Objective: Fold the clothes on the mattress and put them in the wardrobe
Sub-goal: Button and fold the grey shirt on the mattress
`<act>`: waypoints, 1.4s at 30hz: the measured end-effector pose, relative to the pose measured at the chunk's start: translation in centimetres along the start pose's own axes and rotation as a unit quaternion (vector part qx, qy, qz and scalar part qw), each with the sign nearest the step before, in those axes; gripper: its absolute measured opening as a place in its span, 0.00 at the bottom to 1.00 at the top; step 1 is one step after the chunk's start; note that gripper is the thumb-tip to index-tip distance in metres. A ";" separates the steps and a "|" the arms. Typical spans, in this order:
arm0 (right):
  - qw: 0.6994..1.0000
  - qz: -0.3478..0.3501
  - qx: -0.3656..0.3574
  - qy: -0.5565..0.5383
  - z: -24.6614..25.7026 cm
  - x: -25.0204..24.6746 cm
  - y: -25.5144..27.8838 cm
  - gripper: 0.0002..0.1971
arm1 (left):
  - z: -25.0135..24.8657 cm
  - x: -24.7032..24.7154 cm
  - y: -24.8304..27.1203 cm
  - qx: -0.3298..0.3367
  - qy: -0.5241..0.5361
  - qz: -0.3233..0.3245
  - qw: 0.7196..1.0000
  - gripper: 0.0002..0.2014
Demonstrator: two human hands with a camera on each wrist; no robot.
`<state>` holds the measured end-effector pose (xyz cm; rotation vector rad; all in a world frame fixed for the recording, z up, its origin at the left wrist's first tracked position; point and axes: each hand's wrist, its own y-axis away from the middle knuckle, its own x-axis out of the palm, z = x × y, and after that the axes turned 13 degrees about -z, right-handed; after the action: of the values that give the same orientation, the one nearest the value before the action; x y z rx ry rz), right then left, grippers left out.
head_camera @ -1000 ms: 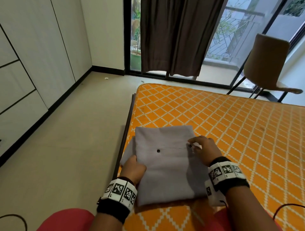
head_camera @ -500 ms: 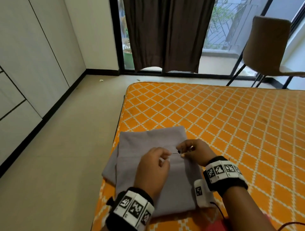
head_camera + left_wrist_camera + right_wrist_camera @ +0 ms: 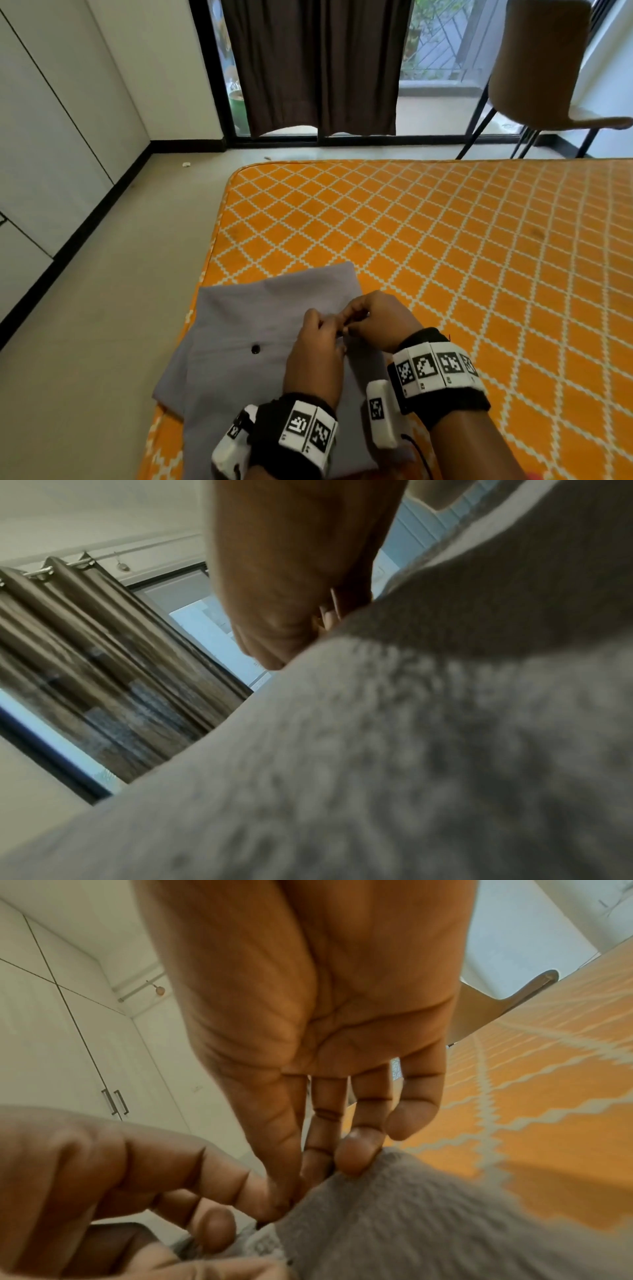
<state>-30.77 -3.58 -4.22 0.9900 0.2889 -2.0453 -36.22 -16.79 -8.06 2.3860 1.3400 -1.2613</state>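
A: Both hands met over the folded grey garment [image 3: 260, 346], which lay on the orange mattress [image 3: 445, 246] under the wrists. Why?

B: Right hand [image 3: 380, 322] pinched a fabric edge; left hand [image 3: 317, 356] pinched beside it, likely fastening near the black button [image 3: 255, 349] to its left.

A: Writing?

B: None legible; wristbands [image 3: 435, 368] bore only coded squares.

Bare orange mattress [image 3: 445, 257] lies open to my right and ahead; only the folded grey garment [image 3: 246, 329] fills my near corner.
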 end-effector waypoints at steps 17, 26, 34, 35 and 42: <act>0.999 -0.002 -0.002 0.040 0.4 1.0 -0.3 0.06 | 0.7 0.3 1.3 -0.053 0.058 -0.078 0.994 0.06; 1.000 0.006 0.001 0.017 0.5 1.0 -0.4 0.07 | 0.3 0.3 1.3 -0.043 0.019 -0.101 0.994 0.02; 1.000 0.013 0.019 -0.016 0.6 1.1 -0.5 0.07 | 0.6 1.0 1.6 -0.005 -0.010 -0.132 0.991 0.02; 1.000 0.018 0.020 -0.013 0.6 1.0 -0.6 0.08 | 0.7 1.0 1.6 -0.004 -0.011 -0.133 0.991 0.02; 0.999 0.018 0.030 -0.015 0.6 0.9 -0.5 0.08 | 0.9 1.0 1.5 -0.027 -0.002 -0.130 0.991 0.06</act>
<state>-31.84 -4.10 -4.59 0.9937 0.1933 -2.0446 -35.38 -17.47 -9.78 2.2269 1.7053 -1.2697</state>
